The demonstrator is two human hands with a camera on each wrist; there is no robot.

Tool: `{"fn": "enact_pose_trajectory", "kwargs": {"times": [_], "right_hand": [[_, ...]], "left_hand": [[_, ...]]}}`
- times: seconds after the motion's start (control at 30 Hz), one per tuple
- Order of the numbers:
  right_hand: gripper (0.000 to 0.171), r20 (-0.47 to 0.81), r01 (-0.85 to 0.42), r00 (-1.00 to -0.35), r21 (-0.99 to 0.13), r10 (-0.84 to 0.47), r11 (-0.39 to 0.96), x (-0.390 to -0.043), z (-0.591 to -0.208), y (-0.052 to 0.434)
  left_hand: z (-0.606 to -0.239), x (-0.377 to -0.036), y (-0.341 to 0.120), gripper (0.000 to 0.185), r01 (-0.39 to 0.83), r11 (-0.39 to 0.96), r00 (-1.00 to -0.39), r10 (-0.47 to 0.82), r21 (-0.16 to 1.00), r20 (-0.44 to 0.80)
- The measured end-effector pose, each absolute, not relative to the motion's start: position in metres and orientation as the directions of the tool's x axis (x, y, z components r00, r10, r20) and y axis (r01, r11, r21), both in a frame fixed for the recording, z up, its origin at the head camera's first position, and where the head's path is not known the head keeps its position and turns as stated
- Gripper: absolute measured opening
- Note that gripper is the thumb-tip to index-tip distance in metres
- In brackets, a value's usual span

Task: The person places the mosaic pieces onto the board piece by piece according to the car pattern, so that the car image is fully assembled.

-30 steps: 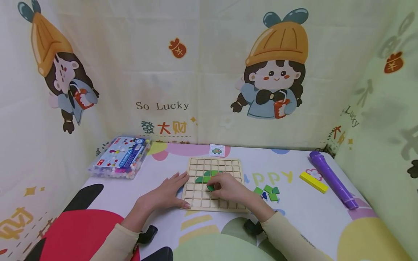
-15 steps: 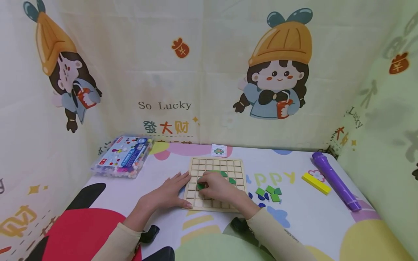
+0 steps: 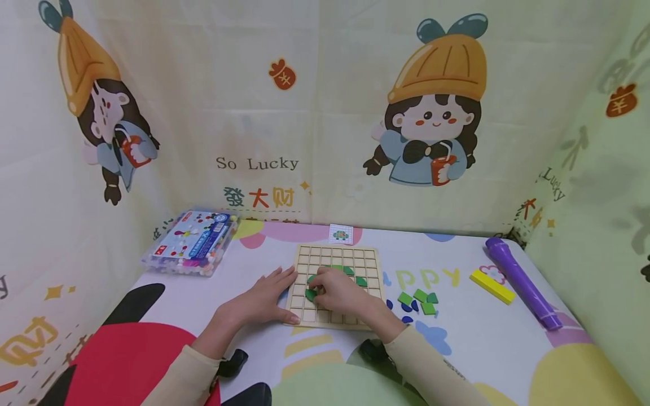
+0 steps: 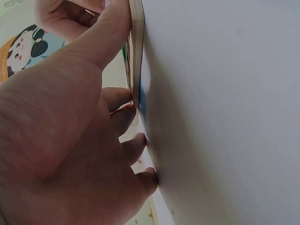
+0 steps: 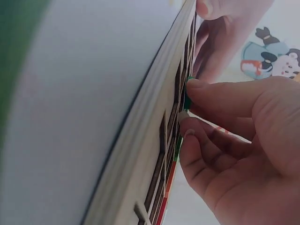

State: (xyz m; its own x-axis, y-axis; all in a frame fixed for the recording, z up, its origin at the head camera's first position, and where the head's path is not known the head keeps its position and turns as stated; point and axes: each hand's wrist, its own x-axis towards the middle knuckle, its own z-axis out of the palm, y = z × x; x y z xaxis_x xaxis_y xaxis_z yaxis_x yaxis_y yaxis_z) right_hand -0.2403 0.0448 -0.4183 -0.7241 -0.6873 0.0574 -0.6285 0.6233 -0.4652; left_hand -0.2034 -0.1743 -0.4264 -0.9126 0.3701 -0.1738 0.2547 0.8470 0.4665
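Note:
A wooden grid board [image 3: 363, 256] lies on the table between both hands. My left hand [image 3: 265, 294] rests at its left edge with fingers spread; in the left wrist view the thumb and fingertips touch the board's side [image 4: 137, 51]. Over the left part of the grid, my right hand [image 3: 339, 290] pinches a rounded green tile [image 3: 310, 295] between curled fingers. The right wrist view shows the thumb on the green tile [image 5: 188, 96], close against the grid. More green tiles [image 3: 361, 281] sit in cells farther right, and the right hand hides the middle of the board.
Loose green tiles [image 3: 420, 294] and dark blue pieces [image 3: 407, 307] lie right of the board. A small pattern card [image 3: 341, 234] is behind it. A yellow bar [image 3: 492, 286] and purple tube [image 3: 523, 282] lie far right; a clear plastic box [image 3: 190, 242] stands back left.
My right hand has moved left across the board with the green tile, then stayed near the left columns, its fingers lifting slightly off the tile. The left hand keeps its place.

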Motion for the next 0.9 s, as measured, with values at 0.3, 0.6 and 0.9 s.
{"fn": "enact_pose_trajectory", "kwargs": {"times": [0.3,0.6,0.9], "right_hand": [[0.024,0.038,-0.602,-0.749,-0.458,-0.662,0.654,-0.2398,-0.4182,0.0406],[0.02,0.066,-0.599,-0.766,-0.433,-0.639,0.673,-0.246,-0.4204,0.0396],[0.022,0.09,-0.615,-0.757,-0.431,-0.647,0.66,-0.2463,-0.4201,0.0406]], "left_hand": [[-0.4259,-0.2017,-0.1757,0.109,0.256,0.844,-0.911,0.374,0.471,-0.176],[-0.4264,-0.2027,-0.1755,0.109,0.259,0.839,-0.911,0.377,0.478,-0.168],[-0.4275,-0.203,-0.1757,0.108,0.266,0.838,-0.91,0.381,0.476,-0.164]]}}
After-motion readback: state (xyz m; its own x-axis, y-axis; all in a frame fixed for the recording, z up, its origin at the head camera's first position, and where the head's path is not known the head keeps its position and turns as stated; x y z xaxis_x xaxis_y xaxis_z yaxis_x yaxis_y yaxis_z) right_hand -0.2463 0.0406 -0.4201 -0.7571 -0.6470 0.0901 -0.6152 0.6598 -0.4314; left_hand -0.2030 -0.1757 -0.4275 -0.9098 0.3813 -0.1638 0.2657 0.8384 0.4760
